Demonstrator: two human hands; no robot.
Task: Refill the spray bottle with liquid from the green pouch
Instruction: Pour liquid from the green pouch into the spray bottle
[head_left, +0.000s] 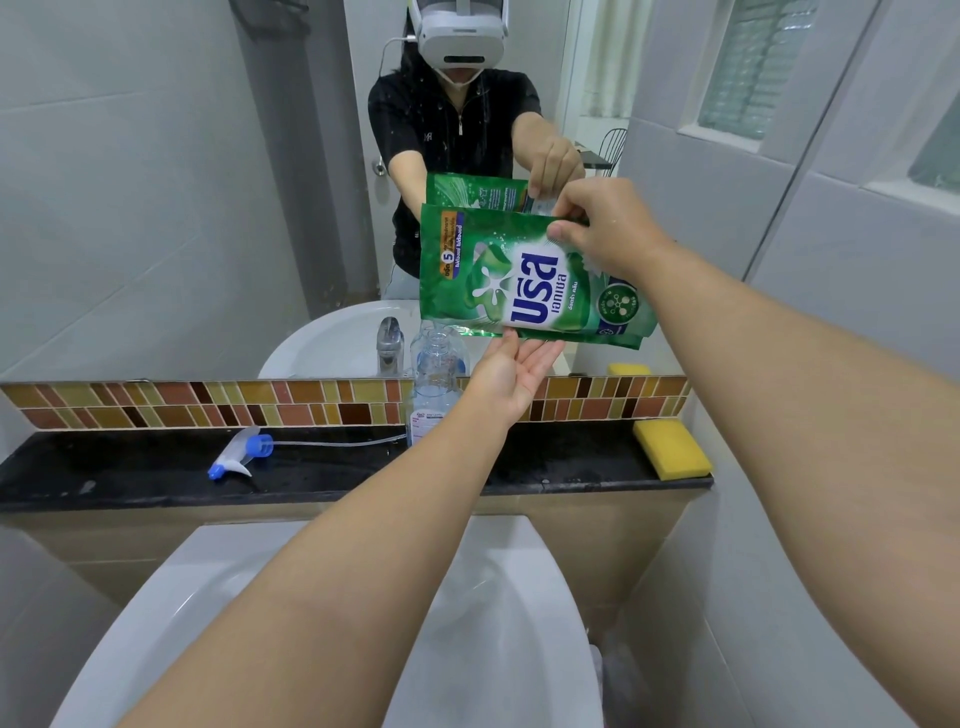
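Note:
A green pouch (524, 280) with blue lettering hangs sideways above the black ledge (130, 478). My right hand (608, 228) pinches its upper right edge. My left hand (511, 371) lies palm up under the pouch's lower edge, fingers apart, touching or almost touching it. Just left of that hand stands the clear spray bottle (434, 379), uncapped and upright on the ledge, below the pouch's lower left corner. Its blue and white spray head (241, 453) with a long tube lies flat on the ledge to the left.
A yellow sponge (671, 449) rests at the ledge's right end. A white basin (322, 613) sits below my arms. The mirror (156, 208) behind the ledge reflects a person, the faucet (389, 345) and the pouch. A tiled strip (156, 410) runs under the mirror.

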